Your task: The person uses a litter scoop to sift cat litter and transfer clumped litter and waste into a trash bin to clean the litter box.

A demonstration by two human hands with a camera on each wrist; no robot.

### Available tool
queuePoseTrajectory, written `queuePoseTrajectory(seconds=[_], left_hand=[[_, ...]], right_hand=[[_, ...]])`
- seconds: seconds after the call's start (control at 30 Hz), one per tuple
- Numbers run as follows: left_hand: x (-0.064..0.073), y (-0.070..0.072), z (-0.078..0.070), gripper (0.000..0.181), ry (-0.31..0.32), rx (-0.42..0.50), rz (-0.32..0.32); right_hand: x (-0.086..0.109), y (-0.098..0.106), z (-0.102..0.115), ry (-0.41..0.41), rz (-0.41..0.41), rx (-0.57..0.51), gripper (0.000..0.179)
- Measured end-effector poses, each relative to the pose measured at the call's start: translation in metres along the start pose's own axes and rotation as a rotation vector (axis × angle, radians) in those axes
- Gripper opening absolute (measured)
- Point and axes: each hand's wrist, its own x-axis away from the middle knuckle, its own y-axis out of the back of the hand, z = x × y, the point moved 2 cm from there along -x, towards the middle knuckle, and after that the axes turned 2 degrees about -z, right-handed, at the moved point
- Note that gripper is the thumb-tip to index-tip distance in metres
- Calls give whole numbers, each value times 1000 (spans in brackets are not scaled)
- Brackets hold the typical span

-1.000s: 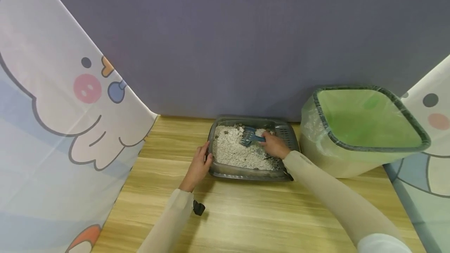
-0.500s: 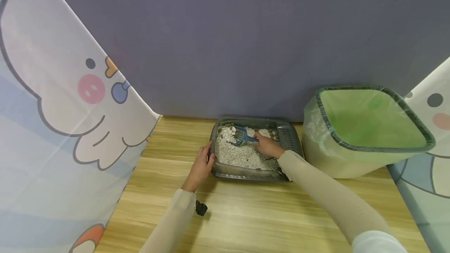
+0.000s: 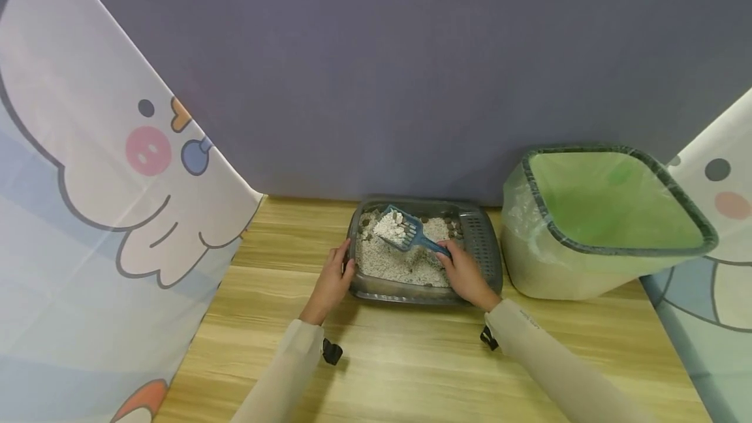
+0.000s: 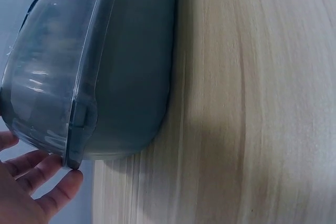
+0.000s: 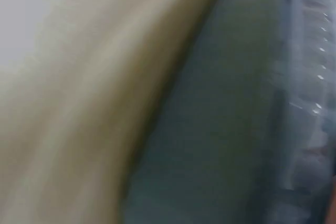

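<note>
In the head view a grey litter box full of pale litter stands on the table. My right hand grips the handle of a blue litter scoop. Its slotted head, tilted over the left part of the box, carries a heap of whitish litter and clumps. My left hand holds the box's left end. In the left wrist view the thumb and fingers sit about its ridge. The right wrist view is blurred: a pale sleeve and the box's side show, the scoop does not.
A large bin with a green liner and dark rim stands close to the box's right side. Dark clumps lie at the back right of the litter. A grey wall rises behind the wooden table.
My right hand has pushed the scoop leftward through the litter, then raised it, now loaded, and drawn back toward the front. The left hand stays at the box's end.
</note>
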Motion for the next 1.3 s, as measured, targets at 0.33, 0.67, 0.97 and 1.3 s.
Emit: queuePoseTrajectory(seconds=[0.33,0.67,0.97,1.3], left_hand=[[0,0,1,51,5,-1,3],[1,-1,-1,51,16,6,3],[0,0,0,51,-20,-8,-9],[0,-1,0,51,-10,4,-8]], right_hand=[[5,-2,-5,17,-117,-21,26],[10,-3,-6,67,-211,6,24],[9,-3,-8,158,-326,7,25],[12,-1,-5,121,-317,-6,29]])
